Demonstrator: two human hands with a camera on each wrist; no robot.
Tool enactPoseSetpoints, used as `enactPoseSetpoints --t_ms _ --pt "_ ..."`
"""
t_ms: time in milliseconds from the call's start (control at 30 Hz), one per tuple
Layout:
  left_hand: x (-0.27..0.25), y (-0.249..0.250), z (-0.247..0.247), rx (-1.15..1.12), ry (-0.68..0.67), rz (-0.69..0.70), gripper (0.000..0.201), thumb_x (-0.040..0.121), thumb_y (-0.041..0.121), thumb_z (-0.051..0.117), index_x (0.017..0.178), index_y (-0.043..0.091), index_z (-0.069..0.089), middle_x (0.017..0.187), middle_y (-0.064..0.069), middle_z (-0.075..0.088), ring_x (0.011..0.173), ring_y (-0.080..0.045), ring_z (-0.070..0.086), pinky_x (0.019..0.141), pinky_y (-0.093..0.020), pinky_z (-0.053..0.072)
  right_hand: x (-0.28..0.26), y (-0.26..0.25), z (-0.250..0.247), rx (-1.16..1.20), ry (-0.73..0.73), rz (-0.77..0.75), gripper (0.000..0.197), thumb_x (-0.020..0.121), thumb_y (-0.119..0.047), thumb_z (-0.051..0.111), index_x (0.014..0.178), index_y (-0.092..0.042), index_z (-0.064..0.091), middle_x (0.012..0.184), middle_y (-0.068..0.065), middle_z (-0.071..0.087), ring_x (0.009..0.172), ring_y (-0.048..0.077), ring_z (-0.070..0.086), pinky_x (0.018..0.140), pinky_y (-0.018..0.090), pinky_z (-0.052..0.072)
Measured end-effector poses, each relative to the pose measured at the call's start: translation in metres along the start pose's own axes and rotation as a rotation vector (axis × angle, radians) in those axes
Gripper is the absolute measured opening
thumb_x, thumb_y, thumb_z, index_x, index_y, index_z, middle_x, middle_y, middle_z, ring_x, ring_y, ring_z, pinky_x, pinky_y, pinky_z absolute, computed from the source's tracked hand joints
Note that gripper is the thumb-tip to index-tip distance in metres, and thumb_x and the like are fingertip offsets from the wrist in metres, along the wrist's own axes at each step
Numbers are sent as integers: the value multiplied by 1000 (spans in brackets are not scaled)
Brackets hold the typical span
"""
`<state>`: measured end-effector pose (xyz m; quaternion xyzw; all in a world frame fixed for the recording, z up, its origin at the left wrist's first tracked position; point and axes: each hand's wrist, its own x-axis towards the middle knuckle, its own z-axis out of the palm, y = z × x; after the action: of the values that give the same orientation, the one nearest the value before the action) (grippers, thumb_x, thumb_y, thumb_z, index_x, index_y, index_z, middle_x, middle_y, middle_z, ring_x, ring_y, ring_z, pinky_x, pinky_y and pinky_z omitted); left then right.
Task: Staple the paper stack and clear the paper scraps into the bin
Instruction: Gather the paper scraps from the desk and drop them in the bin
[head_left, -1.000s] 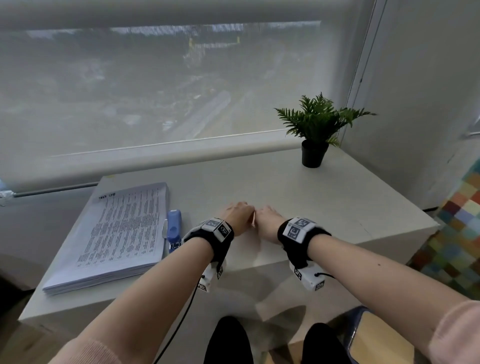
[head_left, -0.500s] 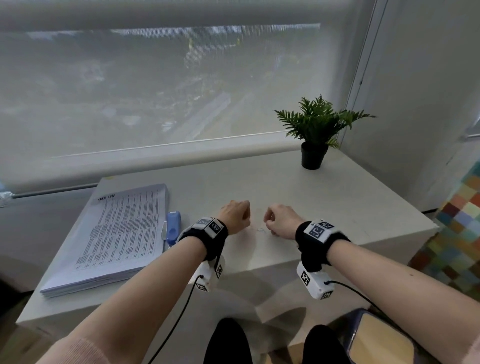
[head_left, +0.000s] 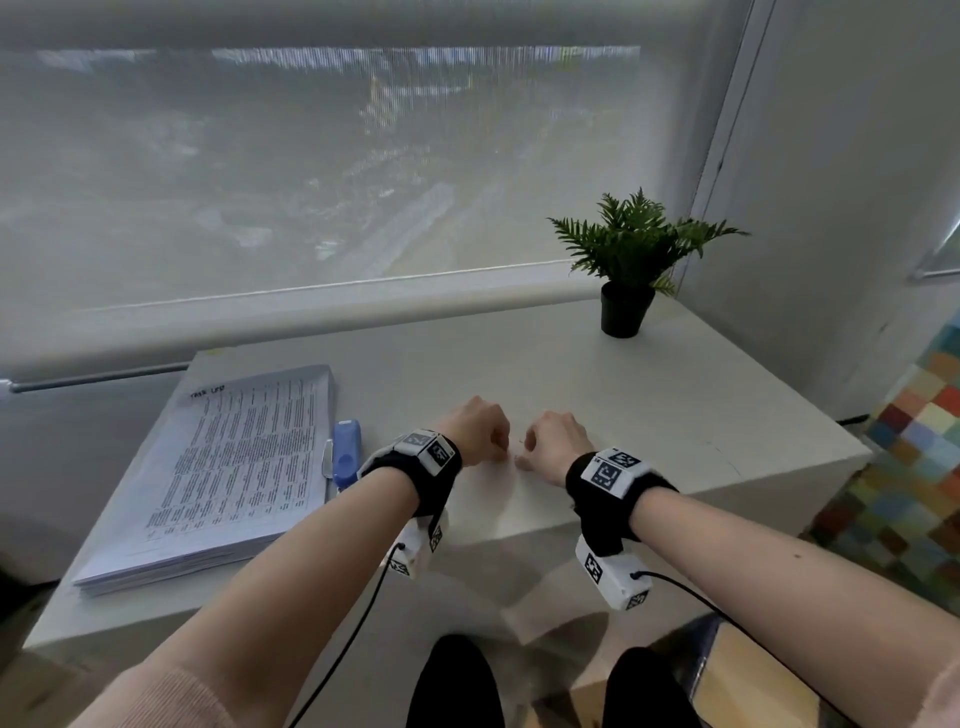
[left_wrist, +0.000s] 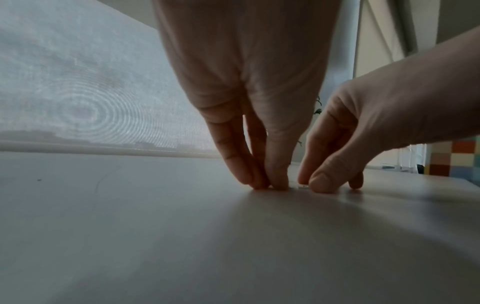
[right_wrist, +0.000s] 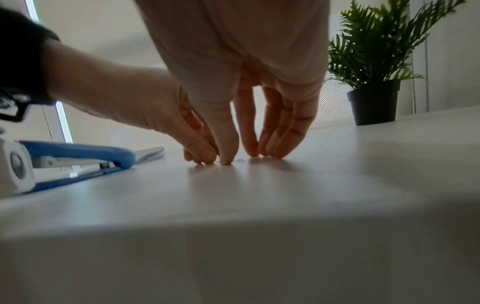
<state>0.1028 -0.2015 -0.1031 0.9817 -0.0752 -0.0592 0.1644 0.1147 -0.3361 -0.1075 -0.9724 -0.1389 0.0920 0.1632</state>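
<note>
Lit softly by diffuse daylight through the window blind (head_left: 322, 171), moiré rings rippling across it at the left wrist. Dim, backlit and smeared in both wrist views, shadowing the table (right_wrist: 337, 185); bowed at frame edges.

The table (head_left: 649, 395) under my fingertips is matt white, smooth, laminate by the look of it. My paper stack (head_left: 228, 467) is plain printed paper, matt. The stapler (right_wrist: 78, 158) has a glossy blue plastic shell over pale metal parts. The plant's pot (head_left: 626, 310) is matt black plastic; my wrist bands (head_left: 605, 491) are black cloth.
</note>
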Motion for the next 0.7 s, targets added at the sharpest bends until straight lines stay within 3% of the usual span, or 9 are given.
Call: enactPoseSetpoints --t_ms 200,367,600,700 --pt "6 5 0 71 -25 28 16 79 8 64 92 5 74 96 -17 73 90 -32 68 73 -30 51 0 -4 0 -8 15 -19 20 85 -14 61 101 -9 72 113 16 70 109 31 63 91 31 49" --pt "12 9 3 149 -24 6 20 80 8 61 96 7 73 101 -17 71 91 -33 68 65 -27 45 0 -13 -2 -41 -35 -14 31 90 -10 51 117 -3 64 124 20 62 118 35 58 97 37 47" --pt "17 8 7 252 -33 63 25 87 14 53 104 3 67 111 -21 67 103 -36 65 86 -39 53 -1 -13 3 -152 -104 -77 34 92 -5 43 122 0 57 129 22 55 122 37 53 102 40 45" --pt "17 8 7 297 -41 73 26 88 13 49 105 1 65 113 -21 66 105 -36 64 87 -39 52 0 -13 3 -173 -130 -95 34 93 -8 43 124 0 54 132 22 52 124 36 50 104 39 43"
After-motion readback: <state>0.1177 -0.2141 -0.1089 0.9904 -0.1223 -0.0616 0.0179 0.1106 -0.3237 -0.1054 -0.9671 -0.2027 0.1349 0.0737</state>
